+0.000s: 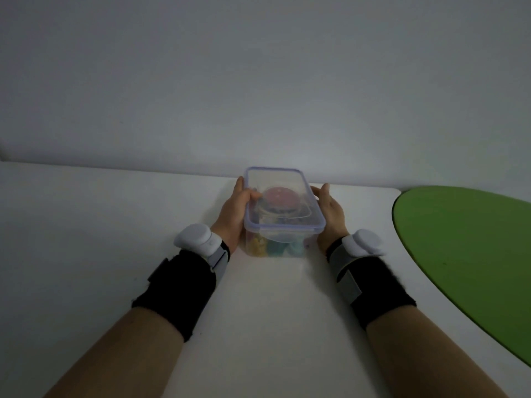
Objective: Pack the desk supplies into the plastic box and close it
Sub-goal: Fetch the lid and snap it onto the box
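A clear plastic box (283, 225) with a purple-rimmed lid (275, 171) on top stands on the white desk near the wall. Through its walls I see a pink round item (280, 196) and yellow and teal items (275, 248) at the near end. My left hand (234, 214) grips the box's left side, thumb resting on the lid. Against the right side presses my right hand (330, 214), its fingers curled at the lid's edge. Both wrists wear black bands with white sensors.
The white desk (115, 225) meets a pale wall just behind the box. A green rounded surface (465, 248) lies to the right, a little beyond my right wrist.
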`<state>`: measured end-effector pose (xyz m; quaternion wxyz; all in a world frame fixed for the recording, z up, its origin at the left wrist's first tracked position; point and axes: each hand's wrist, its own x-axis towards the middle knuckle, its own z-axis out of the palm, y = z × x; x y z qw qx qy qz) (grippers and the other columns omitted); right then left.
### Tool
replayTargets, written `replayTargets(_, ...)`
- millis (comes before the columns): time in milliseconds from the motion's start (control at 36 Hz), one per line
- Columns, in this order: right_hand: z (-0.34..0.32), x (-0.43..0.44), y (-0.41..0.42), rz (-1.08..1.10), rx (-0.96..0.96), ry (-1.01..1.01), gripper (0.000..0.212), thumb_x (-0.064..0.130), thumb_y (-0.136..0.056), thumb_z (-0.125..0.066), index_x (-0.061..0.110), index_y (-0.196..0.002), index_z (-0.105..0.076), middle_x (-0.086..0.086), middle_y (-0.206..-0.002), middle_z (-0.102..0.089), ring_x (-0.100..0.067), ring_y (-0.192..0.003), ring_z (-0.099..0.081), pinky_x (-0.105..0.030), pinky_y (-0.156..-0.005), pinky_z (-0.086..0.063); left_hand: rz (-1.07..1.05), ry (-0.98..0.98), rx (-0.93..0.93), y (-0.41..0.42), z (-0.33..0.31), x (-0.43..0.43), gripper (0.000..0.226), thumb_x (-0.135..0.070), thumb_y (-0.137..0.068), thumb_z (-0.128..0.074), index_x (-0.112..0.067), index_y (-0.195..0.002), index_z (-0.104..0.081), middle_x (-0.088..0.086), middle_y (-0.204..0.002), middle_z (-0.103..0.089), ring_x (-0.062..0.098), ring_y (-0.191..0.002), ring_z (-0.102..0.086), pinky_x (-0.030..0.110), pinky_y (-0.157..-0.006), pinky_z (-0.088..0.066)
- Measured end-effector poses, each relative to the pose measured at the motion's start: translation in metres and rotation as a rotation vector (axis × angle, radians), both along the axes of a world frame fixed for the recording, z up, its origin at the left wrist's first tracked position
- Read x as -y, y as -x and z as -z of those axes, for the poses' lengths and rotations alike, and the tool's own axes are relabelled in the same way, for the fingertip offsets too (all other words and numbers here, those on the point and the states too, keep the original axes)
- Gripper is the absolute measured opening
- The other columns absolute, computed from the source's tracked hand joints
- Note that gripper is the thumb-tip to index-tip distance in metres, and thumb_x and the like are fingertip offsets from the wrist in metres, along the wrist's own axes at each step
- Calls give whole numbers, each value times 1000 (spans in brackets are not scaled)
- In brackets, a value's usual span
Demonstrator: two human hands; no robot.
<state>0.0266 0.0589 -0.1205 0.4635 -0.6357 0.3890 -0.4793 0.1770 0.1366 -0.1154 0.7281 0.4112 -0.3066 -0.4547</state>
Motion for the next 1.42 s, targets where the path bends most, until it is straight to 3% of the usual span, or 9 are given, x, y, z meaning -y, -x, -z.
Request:
replayTargets(250,0,4,3,-33,-110,-45,22,11,-95,-54,-9,-102,-55,-21,-100,-60,-25,-88,-53,-16,-71,-32,18,-24,-39,-3,0,1,34,-2,-93,-41,-28,-114,-42,6,-98,-60,19,-84,-59,29,-79,-48)
replayTargets(444,-15,-12,2,-295,255,-371,55,48,-99,-25,8,-125,-54,-21,-132,-56,-37,-122,-53,-48,-108,-39,86,-74,85,-4,-1,-3,37,-7,-94,-40,-6,-131,-47,18,-118,-58,30,-102,-57,40,-94,-46)
replayTargets(667,-8,-6,5,-374,241,-382,51,35,-102,-30,-3,-129,-50,-15,-111,-68,-28,-100,-65,-34,-85,-54,85,-106,131,-6,-2,-4,39,-6,-93,-41,-4,-132,-47,18,-116,-58,30,-104,-57,42,-98,-45)
replayTargets(750,-7,-8,2,-271,215,-322,45,25,-101,-36,-2,-137,-42,-23,-136,-51,-38,-124,-50,-45,-106,-41,117,-74,152,-9,-5,-11,31,-6,-94,-41,-4,-122,-52,15,-105,-62,28,-91,-61,34,-83,-51)
replayTargets(861,-9,-12,-1,-41,56,-153,56,15,-99,-38,11,-150,-16,-7,-150,-32,-17,-132,-36,-14,-96,-34,192,-71,62,-16,0,-18,34,-25,-99,-37,-6,-109,-63,5,-95,-73,20,-87,-68,26,-76,-55)
replayTargets(944,-1,-16,4,71,-118,43,47,8,-100,-31,7,-147,-28,-11,-156,-24,-22,-145,-21,-25,-116,-17,226,-17,78,-16,0,-26,44,-37,-100,-34,-11,-119,-65,6,-118,-69,20,-105,-66,28,-83,-55)
replayTargets(1028,1,-22,7,140,-256,101,42,11,-102,-28,4,-142,-39,-16,-156,-23,-25,-146,-16,-22,-112,-11,91,-20,167,-15,0,-32,50,-44,-91,-50,-14,-131,-55,10,-134,-58,24,-122,-57,37,-103,-44)
replayTargets(1222,-8,-51,9,169,-358,107,38,12,-100,-30,4,-132,-49,-15,-155,-26,-35,-141,-23,-33,-111,-20,-172,-130,285,-15,9,-48,57,-61,-76,-56,-19,-112,-69,0,-121,-66,21,-114,-60,36,-103,-43)
replayTargets(1417,-17,-79,6,311,-256,60,43,29,-90,-56,15,-130,-52,-19,-136,-42,-37,-126,-42,-39,-105,-33,-638,-274,637,-19,20,-60,40,-49,-90,-51,-13,-100,-65,12,-98,-69,27,-85,-62,31,-76,-46)
